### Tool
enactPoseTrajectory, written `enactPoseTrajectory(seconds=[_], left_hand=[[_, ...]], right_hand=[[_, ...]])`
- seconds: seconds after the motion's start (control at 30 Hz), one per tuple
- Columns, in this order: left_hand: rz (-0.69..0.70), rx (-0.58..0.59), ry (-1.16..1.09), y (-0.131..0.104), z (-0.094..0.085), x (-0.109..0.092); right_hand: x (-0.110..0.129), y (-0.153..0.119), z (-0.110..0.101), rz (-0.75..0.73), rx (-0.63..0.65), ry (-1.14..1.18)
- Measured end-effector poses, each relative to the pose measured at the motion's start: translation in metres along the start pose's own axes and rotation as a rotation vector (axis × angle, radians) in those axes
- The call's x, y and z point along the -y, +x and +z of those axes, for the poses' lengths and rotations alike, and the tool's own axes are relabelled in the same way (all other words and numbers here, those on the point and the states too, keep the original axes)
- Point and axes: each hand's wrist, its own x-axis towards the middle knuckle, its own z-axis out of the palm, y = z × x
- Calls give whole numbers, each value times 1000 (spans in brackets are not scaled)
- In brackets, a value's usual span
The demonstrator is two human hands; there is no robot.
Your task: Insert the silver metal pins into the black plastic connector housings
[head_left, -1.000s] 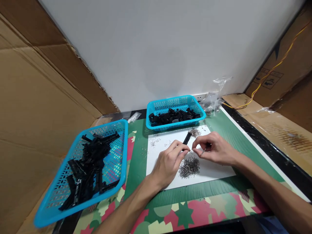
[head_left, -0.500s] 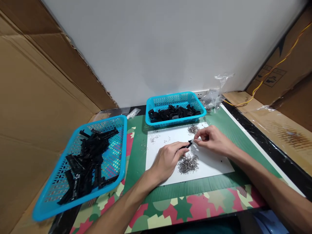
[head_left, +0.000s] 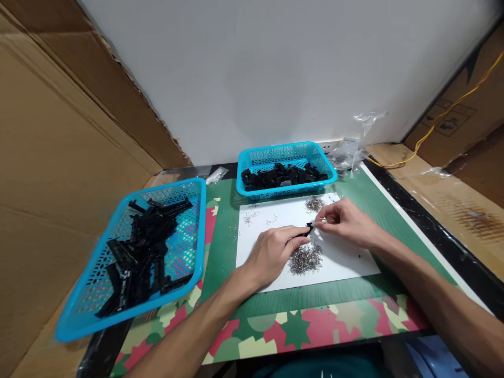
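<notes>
Between the thumb and fingers of my left hand (head_left: pixel 275 251) is a small black plastic part (head_left: pixel 309 227), its end sticking out toward the right. My right hand (head_left: pixel 344 223) is closed in a pinch close to that end; whatever its fingertips hold is too small to make out. Under both hands lies a white sheet (head_left: pixel 338 268). A large pile of small metal pieces (head_left: pixel 305 259), like tiny springs or clips, sits just below my left fingertips. Beyond my right fingers is a smaller pile of metal pieces (head_left: pixel 315 203).
A blue basket (head_left: pixel 200 226) of long black parts stands at the left. Another blue basket (head_left: pixel 287 195) with black pieces is at the back. Loose metal bits (head_left: pixel 249 218) lie on the sheet's left. A clear plastic bag (head_left: pixel 346 152) and yellow wire (head_left: pixel 419 144) are back right.
My right fingertips have come slightly closer to the end of the black part. The view has shifted a little; my left hand keeps its grip.
</notes>
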Motion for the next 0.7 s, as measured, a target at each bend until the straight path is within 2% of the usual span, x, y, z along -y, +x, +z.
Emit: enactPoseTrajectory(seconds=[0.13, 0.33, 0.7], left_hand=[[25, 15, 1, 0, 0, 0], [11, 25, -6, 0, 0, 1], [26, 26, 1, 0, 2, 4]], right_hand=[[1, 1, 2, 12, 11, -32], [2, -1, 3, -50, -22, -89], [6, -3, 5, -56, -90, -179]])
